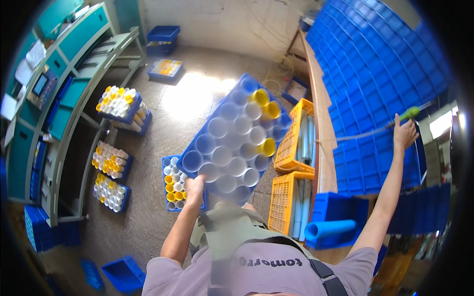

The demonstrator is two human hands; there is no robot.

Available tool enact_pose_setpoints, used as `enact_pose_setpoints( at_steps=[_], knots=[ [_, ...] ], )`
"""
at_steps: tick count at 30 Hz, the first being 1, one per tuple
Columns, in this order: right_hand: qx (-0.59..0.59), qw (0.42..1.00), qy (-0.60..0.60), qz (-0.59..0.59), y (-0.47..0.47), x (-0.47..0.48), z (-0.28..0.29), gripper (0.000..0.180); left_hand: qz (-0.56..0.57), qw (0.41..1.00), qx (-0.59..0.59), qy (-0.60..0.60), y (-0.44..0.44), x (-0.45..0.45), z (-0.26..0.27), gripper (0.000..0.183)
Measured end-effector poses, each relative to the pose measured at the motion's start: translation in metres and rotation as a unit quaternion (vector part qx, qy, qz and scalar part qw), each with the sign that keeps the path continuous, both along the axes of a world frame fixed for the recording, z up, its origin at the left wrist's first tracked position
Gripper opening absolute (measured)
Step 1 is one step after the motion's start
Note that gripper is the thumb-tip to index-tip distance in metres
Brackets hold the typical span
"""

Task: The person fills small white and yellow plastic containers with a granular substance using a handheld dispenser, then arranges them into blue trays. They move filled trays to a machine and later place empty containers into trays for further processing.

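Note:
My left hand (194, 188) grips the near left corner of a tilted blue plastic bin (211, 118), its thumb on the rim. Rows of translucent white tubes (222, 157) fill this bin, open ends facing me, with a few yellow tubes (267, 147) along the right side. Far out to the right, my right hand (405, 134) is at a green-handled tool (409, 113) joined to a clear hose (359, 136). It looks like an air blow gun. The thumb lies against it, but whether the fingers close round it cannot be told.
Another tube-filled bin (166, 185) lies on the floor below. More stand at left by a teal machine (83, 37). At right are yellow crates (281, 199) of blue tubes, a wooden table edge (320, 103), stacked blue bins (370, 74) and a ribbed blue tube (329, 229).

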State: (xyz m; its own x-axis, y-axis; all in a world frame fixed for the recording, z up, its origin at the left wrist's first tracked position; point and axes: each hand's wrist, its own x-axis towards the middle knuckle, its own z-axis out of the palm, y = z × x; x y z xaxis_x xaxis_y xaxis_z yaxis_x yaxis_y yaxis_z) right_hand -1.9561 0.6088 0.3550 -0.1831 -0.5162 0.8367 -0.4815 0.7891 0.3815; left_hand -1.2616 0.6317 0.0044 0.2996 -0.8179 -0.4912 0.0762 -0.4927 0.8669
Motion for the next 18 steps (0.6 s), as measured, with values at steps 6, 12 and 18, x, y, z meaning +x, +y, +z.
enact_pose_setpoints(
  at_steps=[6,12,18],
  knots=[
    [-0.114,0.971,-0.163,-0.132,-0.059,-0.082,-0.001,0.073,0.121,0.977,0.173,-0.041,-0.024,0.059,-0.108,0.036],
    [-0.367,0.85,0.062,0.374,-0.111,-0.039,-0.026,0.035,0.18,0.97,0.125,-0.105,-0.129,0.019,-0.119,0.03],
    [0.167,0.524,-0.622,0.558,-0.265,0.164,-0.216,0.027,0.089,0.946,0.156,-0.271,-0.279,-0.049,-0.092,0.035]
  ],
)
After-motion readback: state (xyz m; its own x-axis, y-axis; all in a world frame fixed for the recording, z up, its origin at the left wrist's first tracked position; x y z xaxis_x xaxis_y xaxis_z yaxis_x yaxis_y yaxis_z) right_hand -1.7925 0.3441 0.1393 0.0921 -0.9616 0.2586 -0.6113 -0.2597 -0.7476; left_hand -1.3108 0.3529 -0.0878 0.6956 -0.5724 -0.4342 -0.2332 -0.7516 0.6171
